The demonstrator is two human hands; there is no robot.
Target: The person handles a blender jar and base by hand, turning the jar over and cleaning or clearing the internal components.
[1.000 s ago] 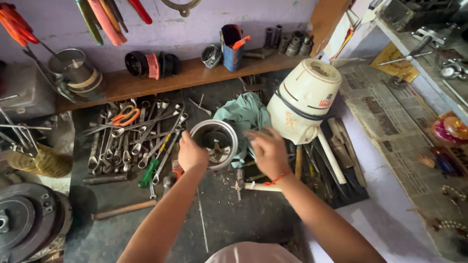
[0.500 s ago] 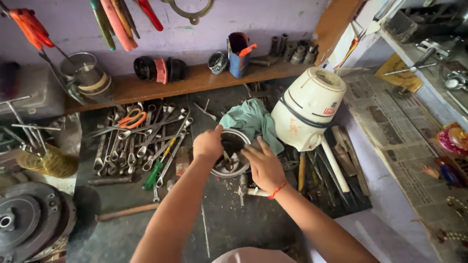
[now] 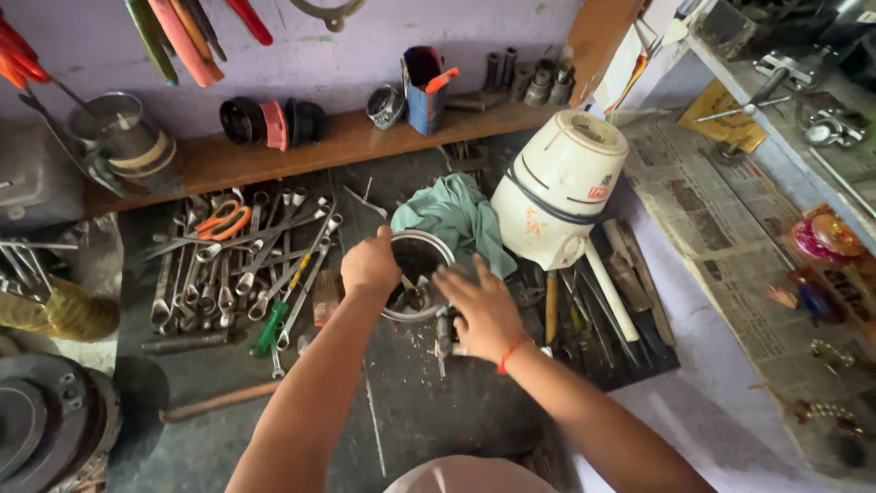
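Steel jar (image 3: 422,274) gripped by left hand (image 3: 369,267).

Cluttered workshop corner under soft daylight. Lilac-painted wall (image 3: 365,46) at the back, hung with red- and green-handled tools. Below it, a long wooden shelf (image 3: 301,151) lined with cans and sockets. Dark, grimy workbench (image 3: 438,411) strewn with spanners. To the right, pale counter spread with newspaper (image 3: 721,246).

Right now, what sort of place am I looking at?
Likely a small repair workshop: rows of spanners lie on the dark bench, pliers hang on the wall, and a cream appliance housing sits beside a steel jar.
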